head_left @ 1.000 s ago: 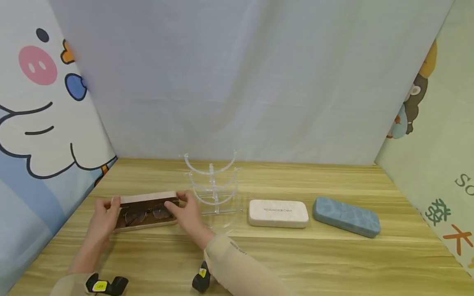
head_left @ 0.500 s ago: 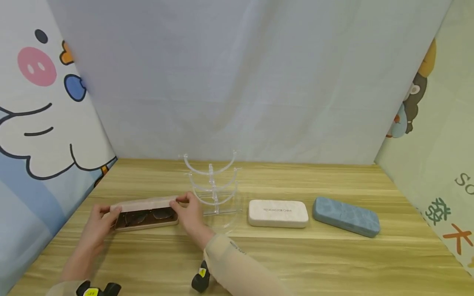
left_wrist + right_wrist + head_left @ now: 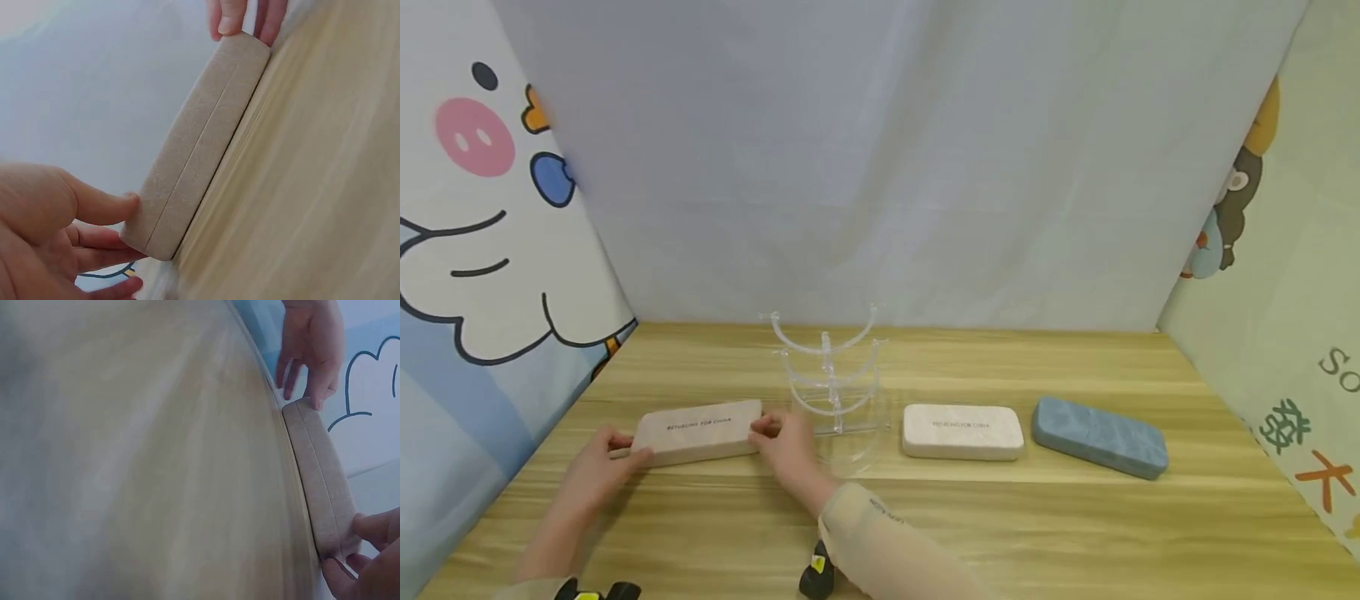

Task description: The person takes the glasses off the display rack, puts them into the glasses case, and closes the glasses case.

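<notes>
A pinkish-beige glasses case [image 3: 698, 435] lies at the left of the table with its lid closed and lettering on top. My left hand [image 3: 593, 472] holds its left end, thumb on the lid edge and fingers round the end. At the opposite end, my right hand [image 3: 788, 454] pinches the case between thumb and fingers. In the left wrist view a thin seam runs along the front of the case [image 3: 194, 153]. The right wrist view shows the same case [image 3: 317, 478] with both hands at its ends. The glasses inside are hidden by the lid.
Just right of my right hand stands a clear tiered display stand [image 3: 833, 383]. Farther right lie a cream glasses case [image 3: 962, 433] and a blue glasses case [image 3: 1100, 439], both closed. A grey-white curtain [image 3: 880, 167] hangs behind the wooden table [image 3: 1000, 533].
The lid has come down from open to closed, covering the dark-framed glasses. Both hands have shifted slightly down along the case's ends. The stand and the other cases stay put.
</notes>
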Demonstrator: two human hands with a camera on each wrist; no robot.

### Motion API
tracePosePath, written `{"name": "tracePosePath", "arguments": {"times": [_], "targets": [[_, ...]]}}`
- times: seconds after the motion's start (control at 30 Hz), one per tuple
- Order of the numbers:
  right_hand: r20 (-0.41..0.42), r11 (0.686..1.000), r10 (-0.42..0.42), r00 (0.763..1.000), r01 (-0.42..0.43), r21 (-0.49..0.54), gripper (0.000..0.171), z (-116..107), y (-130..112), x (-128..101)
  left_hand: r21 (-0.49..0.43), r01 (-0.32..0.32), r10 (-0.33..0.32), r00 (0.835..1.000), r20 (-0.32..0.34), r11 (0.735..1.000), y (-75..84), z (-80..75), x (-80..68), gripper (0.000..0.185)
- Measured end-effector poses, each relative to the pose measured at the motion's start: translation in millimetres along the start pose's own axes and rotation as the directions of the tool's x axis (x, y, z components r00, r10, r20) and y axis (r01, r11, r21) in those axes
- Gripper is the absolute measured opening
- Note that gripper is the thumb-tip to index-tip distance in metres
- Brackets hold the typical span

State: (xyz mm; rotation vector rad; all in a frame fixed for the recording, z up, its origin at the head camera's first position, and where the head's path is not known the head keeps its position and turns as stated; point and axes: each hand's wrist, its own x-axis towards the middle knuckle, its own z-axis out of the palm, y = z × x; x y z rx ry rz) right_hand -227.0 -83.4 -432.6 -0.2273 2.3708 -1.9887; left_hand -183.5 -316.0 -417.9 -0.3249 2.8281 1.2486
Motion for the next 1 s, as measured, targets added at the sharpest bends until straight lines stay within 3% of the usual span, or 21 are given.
{"name": "tracePosePath", "arguments": {"times": [0.1, 0.37, 0.47, 0.57, 0.67, 0.8, 1.0], "targets": [[0.004, 0.996, -0.023, 1.0, 0.023, -0.086, 0.009, -0.5, 2.3, -1.5, 0.132, -0.019, 0.021, 1.0, -0.013, 0.991, -0.1, 0.6, -0.8, 0.051], [0.029, 0.996, -0.033, 0.999, 0.035, -0.078, 0.006, -9.8, 7.4, -9.8, 0.099, 0.069, -0.062, 0.995, -0.072, 0.993, 11.2, 5.4, 1.4, 0.052], [0.071, 0.995, -0.045, 0.996, 0.051, -0.081, 0.006, -21.5, 7.9, -18.5, 0.115, 0.068, -0.06, 0.996, -0.069, 0.991, 21.5, 5.6, 0.5, 0.055], [0.13, 0.995, -0.033, 0.991, 0.045, -0.09, 0.009, -36.6, 5.6, -28.1, 0.135, 0.016, -0.011, 0.999, -0.039, 0.991, 33.8, 6.2, -2.2, 0.055], [0.19, 0.991, -0.028, 0.981, 0.052, -0.121, 0.01, -54.3, 1.4, -35.7, 0.131, -0.078, 0.079, 0.997, -0.003, 0.988, 46.8, 11.6, -6.4, 0.051], [0.247, 0.983, -0.041, 0.968, 0.083, -0.162, 0.013, -80.5, -4.7, -42.5, 0.158, -0.199, 0.202, 0.979, -0.003, 0.967, 66.4, 23.0, -12.2, 0.042], [0.272, 0.96, -0.065, 0.96, 0.135, -0.247, 0.02, -125.3, -3.6, -48.2, 0.216, -0.299, 0.308, 0.951, -0.007, 0.93, 95.1, 38.1, -21.1, 0.031]]}}
